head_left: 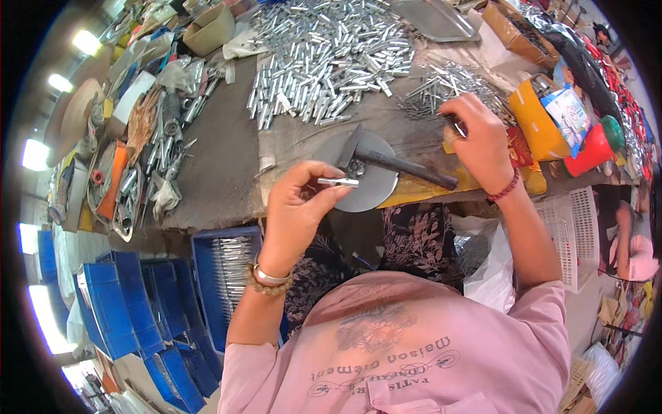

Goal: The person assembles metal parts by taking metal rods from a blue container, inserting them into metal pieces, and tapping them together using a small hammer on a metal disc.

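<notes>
My left hand (293, 210) pinches a short silver metal tube (339, 182) between thumb and fingers, over the near left part of a round grey metal disc (365, 199). A hammer (407, 168) lies across that disc, its head on the far left and its dark handle pointing right. My right hand (480, 141) is raised to the right of the hammer, just near a heap of thin metal pins (448, 83). Its fingers are curled together; a small shiny bit shows between them, too little to name. Beyond the disc spreads a large pile of similar metal tubes (324, 62).
Tools and scraps crowd the bench's left side, with an orange-handled tool (112, 179). At right stand a yellow container (534, 117), a red bottle with green cap (594, 147) and a white basket (569, 234). A blue bin (200, 259) of metal rods sits lower left.
</notes>
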`<action>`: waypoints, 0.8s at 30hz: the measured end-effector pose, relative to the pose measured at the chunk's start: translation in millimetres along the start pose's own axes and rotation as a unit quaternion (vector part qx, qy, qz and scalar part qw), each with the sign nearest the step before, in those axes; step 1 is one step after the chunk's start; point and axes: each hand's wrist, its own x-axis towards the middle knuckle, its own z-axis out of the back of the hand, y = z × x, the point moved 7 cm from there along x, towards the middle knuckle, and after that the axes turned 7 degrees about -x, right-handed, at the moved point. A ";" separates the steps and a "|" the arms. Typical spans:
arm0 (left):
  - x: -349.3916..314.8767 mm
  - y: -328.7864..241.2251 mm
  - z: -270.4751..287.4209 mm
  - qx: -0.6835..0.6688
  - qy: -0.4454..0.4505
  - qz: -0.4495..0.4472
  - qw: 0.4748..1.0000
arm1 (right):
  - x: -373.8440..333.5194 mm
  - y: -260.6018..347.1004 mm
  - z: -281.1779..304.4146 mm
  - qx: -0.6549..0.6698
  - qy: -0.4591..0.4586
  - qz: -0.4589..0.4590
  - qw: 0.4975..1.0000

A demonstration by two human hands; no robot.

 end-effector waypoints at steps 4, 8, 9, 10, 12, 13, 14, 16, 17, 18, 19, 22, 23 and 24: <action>-4.8 -6.2 -2.5 0.223 0.008 -0.056 0.973 | -23.6 28.1 -23.6 0.408 0.027 -0.175 0.896; -7.6 -9.7 4.3 0.308 0.015 -0.120 0.944 | -39.8 70.9 -40.3 0.416 0.095 -0.126 0.896; -8.8 -12.2 5.9 0.333 0.010 -0.135 0.933 | -40.3 74.2 -38.0 0.419 0.097 -0.127 0.894; -10.8 -15.1 6.9 0.357 0.003 -0.150 0.922 | -37.3 82.6 -28.4 0.328 0.100 -0.069 0.937; -12.2 -19.9 6.7 0.368 -0.009 -0.144 0.919 | -36.6 94.0 -20.7 0.192 0.077 0.034 0.978; -12.0 -22.2 6.8 0.376 -0.019 -0.143 0.915 | -36.3 95.3 -20.3 0.194 0.078 0.034 0.977; -12.1 -22.8 7.2 0.377 -0.019 -0.142 0.915 | -35.6 100.6 -17.3 0.151 0.072 0.063 0.984; -12.9 -25.2 5.0 0.401 -0.013 -0.161 0.902 | -35.8 106.8 -17.1 0.107 0.066 0.090 0.988; -12.5 -24.6 4.9 0.400 -0.012 -0.160 0.902 | -35.2 108.2 -19.0 0.093 0.062 0.097 0.989; -12.5 -24.9 4.2 0.397 -0.010 -0.168 0.902 | -35.1 109.3 -20.5 0.080 0.059 0.103 0.990; -11.6 -25.8 3.8 0.394 -0.008 -0.178 0.902 | -34.1 109.3 -21.6 0.079 0.059 0.103 0.990; -10.3 -22.9 4.3 0.393 0.017 -0.176 0.903 | -33.3 110.1 -22.6 0.053 0.050 0.115 0.991; -9.8 -22.7 4.7 0.393 0.017 -0.176 0.902 | -33.7 109.5 -21.9 0.051 0.047 0.118 0.991; -9.5 -22.4 4.7 0.392 0.020 -0.176 0.903 | -34.3 109.2 -21.5 0.050 0.043 0.121 0.990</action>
